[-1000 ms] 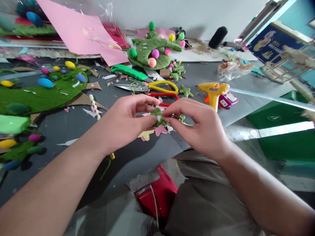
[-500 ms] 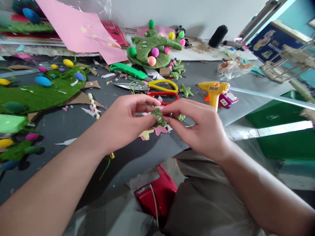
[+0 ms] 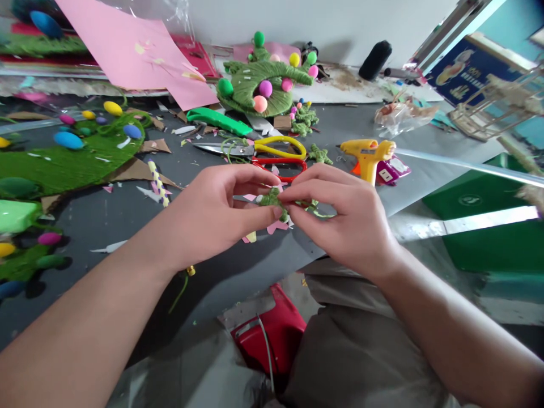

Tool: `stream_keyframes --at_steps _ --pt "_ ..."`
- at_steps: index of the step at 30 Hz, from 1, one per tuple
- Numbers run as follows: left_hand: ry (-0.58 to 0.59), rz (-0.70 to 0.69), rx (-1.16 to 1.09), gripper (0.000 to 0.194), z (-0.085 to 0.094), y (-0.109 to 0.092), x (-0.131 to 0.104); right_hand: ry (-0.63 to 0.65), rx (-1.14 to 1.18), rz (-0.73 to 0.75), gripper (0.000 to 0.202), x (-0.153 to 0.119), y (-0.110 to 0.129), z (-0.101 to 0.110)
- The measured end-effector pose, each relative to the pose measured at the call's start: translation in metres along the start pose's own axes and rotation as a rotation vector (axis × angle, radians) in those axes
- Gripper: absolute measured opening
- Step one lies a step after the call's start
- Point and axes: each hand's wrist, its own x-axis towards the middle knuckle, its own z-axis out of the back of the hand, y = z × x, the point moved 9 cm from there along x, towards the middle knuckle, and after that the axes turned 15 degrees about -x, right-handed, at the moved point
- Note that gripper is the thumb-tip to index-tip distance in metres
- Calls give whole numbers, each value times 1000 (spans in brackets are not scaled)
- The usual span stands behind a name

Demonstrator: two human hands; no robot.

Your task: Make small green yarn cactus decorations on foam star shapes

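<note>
Between my two hands is a small green yarn-wrapped star (image 3: 269,197), partly hidden by my fingers. My left hand (image 3: 221,207) pinches it from the left with thumb and fingers. From the right, the fingertips of my right hand (image 3: 340,212) close on its other side. A strand of green yarn (image 3: 322,214) trails beneath my right fingers. Just beyond my hands lie scissors (image 3: 278,150) with one yellow and one red handle. Another green yarn star (image 3: 319,153) rests to their right. Pink paper scraps (image 3: 277,226) lie under my hands.
A yellow glue gun (image 3: 368,150) stands at the right. Behind the scissors are a green utility knife (image 3: 219,120) and a green yarn wreath with colored balls (image 3: 250,85). A large green yarn-covered piece (image 3: 85,153) lies left. A red stool (image 3: 272,334) is below the table edge.
The small star has turned in my fingers, and my left thumb has shifted right across it. The whole view has moved slightly.
</note>
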Motion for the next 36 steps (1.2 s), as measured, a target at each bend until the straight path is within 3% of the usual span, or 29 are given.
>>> stream_keyframes --at_steps 12,21,30,36 --pt "-15 -94 24 31 2 -5 3 86 54 -28 32 -3 -4 -2" --pt "-103 -83 80 32 10 -6 2 76 126 -178 8 -6 -28 8" --pt "-53 -18 47 33 7 0 3 159 124 -62 9 -4 -8 -6" --pt "-45 -3 19 34 6 2 3 110 96 -30 7 -2 -6 -10"
